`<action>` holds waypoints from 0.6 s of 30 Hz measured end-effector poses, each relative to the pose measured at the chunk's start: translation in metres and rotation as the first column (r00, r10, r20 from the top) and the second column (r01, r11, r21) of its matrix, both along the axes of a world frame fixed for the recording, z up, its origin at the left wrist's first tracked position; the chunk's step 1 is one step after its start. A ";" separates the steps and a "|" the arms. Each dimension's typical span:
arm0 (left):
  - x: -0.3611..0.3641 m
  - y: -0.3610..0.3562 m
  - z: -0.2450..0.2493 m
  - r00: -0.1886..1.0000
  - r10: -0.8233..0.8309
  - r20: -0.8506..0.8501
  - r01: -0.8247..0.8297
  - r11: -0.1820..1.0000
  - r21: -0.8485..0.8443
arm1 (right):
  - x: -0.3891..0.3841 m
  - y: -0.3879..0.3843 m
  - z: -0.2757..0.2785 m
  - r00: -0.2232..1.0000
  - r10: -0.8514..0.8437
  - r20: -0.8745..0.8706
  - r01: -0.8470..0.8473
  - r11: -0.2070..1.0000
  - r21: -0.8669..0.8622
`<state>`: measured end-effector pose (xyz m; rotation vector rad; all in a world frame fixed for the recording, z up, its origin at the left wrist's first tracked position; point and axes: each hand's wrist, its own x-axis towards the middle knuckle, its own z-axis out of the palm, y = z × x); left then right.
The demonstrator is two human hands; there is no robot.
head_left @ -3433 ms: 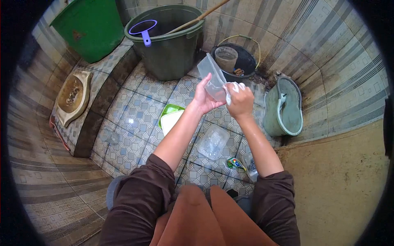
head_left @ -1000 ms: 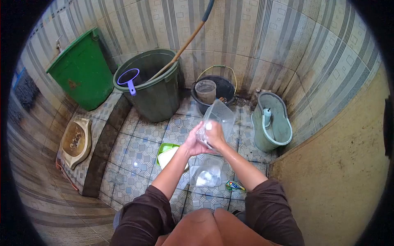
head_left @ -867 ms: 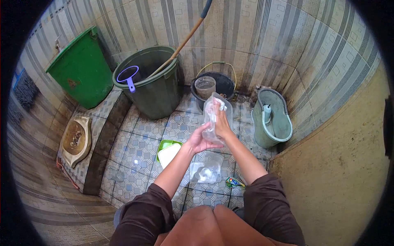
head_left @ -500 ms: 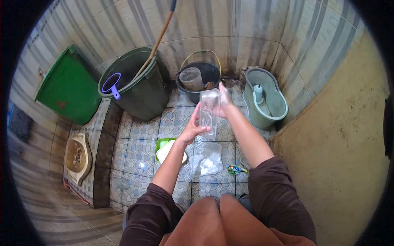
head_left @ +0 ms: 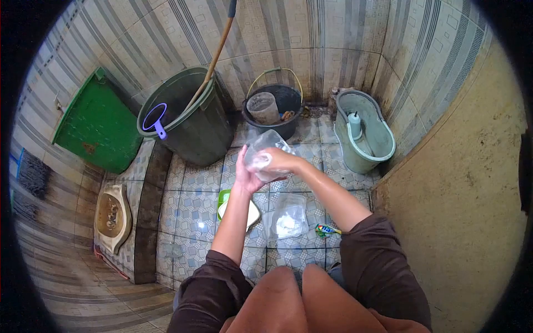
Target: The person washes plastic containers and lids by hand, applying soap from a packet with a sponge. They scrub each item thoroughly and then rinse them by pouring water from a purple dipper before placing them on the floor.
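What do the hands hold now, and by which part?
A clear plastic container. The left hand grips its outer wall; the right hand seems to reach inside through its open mouth. Whether that hand holds anything else cannot be told.

At ten o'clock stands a bright green plastic bin [head_left: 97,125]; at eleven, a dark green round bucket [head_left: 194,130] holding a purple scoop [head_left: 155,119] and a wooden pole [head_left: 214,53]. A black bucket [head_left: 288,102] sits at twelve, a pale green mop bucket [head_left: 363,136] at two, and a beige squat toilet pan [head_left: 114,216] at eight.

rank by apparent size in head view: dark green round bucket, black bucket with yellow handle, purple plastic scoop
1. dark green round bucket
2. black bucket with yellow handle
3. purple plastic scoop
All sit at a similar distance, so nearness hardly matters.
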<state>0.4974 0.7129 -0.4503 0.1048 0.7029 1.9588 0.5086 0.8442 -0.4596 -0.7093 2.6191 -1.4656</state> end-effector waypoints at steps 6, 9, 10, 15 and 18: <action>-0.004 -0.002 -0.020 0.985 0.166 -0.037 -0.165 0.986 0.022 | 0.003 -0.004 -0.033 0.754 -0.550 -0.360 0.623 0.772 0.125; 0.007 -0.003 -0.023 0.956 0.252 -0.149 -0.268 0.959 -0.098 | -0.010 -0.016 -0.038 0.809 -0.585 0.060 0.578 0.810 0.099; 0.005 0.000 -0.034 0.914 0.365 -0.178 -0.389 0.912 -0.127 | -0.015 -0.017 -0.037 0.795 -0.437 0.421 0.583 0.742 -0.330; -0.012 0.004 -0.006 0.819 0.504 -0.275 -0.549 0.827 -0.119 | -0.024 -0.013 0.013 0.738 0.256 0.624 0.485 0.442 -0.754; -0.032 -0.003 0.015 0.905 0.310 -0.289 -0.368 0.914 -0.171 | -0.035 -0.005 0.030 0.832 0.128 0.540 0.253 0.779 -0.574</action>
